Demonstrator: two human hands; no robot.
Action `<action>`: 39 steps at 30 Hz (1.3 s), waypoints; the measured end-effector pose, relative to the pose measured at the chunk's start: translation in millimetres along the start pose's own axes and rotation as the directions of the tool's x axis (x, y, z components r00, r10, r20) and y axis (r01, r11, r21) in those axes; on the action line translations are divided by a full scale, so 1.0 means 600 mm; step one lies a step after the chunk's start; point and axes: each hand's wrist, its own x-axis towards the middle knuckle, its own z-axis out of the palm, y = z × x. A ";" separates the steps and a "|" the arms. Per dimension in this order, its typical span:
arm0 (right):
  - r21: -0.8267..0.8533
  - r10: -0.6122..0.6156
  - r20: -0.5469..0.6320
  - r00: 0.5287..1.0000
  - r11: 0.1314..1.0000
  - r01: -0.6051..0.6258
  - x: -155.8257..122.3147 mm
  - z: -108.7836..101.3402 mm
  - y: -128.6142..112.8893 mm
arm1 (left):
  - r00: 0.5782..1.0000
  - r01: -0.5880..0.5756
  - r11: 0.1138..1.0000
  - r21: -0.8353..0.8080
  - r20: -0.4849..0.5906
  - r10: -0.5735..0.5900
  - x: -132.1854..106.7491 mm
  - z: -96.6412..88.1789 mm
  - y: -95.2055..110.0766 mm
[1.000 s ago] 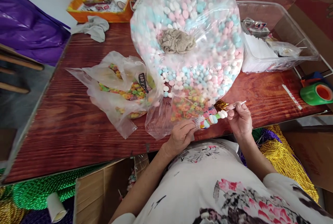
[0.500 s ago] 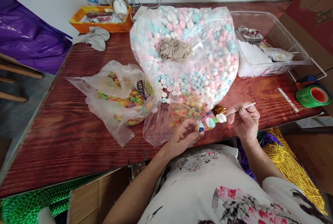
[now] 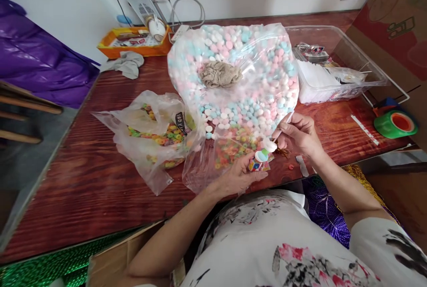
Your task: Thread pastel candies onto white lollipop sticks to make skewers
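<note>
Just below and right of frame centre: two hands, one candy skewer [image 3: 262, 156] between them. Left hand [image 3: 239, 175]: forearm rises from the bottom edge, slanting up to the right; thumb on the near side, fingers on the far side, drawn in around the skewer's lower, colour-patterned end. Right hand [image 3: 298, 132]: slightly higher in frame, forearm slanting up-left from the lower right, elbow bent, back of hand largely upward; thumb and fingers pinched on one white stick [image 3: 276, 134], directly above the candies. On the skewer, white, green and pale-blue pieces show; exact number hidden.

Counts, remainder. Upper centre: one large clear bag [image 3: 267, 62] of pink, white and blue candies, too many to count; one crumpled brown cloth [image 3: 220, 74] on top. Left of centre: one translucent bag [image 3: 140, 109] of ring candies, black label; more ring candies [image 3: 230, 151] under clear plastic beside the left hand, uncounted. Upper left: one orange tray [image 3: 133, 51], one grey cloth [image 3: 128, 65]. Upper right: one clear plastic bin [image 3: 340, 93]. Right: one green tape roll [image 3: 383, 126]. Below the right hand: one loose red ring [image 3: 291, 167].
</note>
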 end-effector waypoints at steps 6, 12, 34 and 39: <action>-0.026 -0.013 0.067 0.998 1.000 0.015 0.027 0.033 -0.013 | 0.999 0.000 1.000 -0.018 -0.039 0.000 -0.001 -0.013 0.018; -0.057 0.095 0.247 0.964 0.995 -0.083 0.038 0.071 0.013 | 0.992 0.127 0.988 -0.091 0.003 -0.127 -0.004 -0.014 0.007; -0.225 -0.042 -0.115 0.992 0.974 0.015 0.033 0.100 0.073 | 0.949 -0.097 0.952 0.290 -0.261 0.177 -0.004 -0.012 -0.008; 0.015 0.002 -0.039 0.999 1.000 -0.001 0.048 0.082 0.080 | 0.989 -0.042 0.964 -0.263 -0.146 0.004 -0.012 -0.008 -0.023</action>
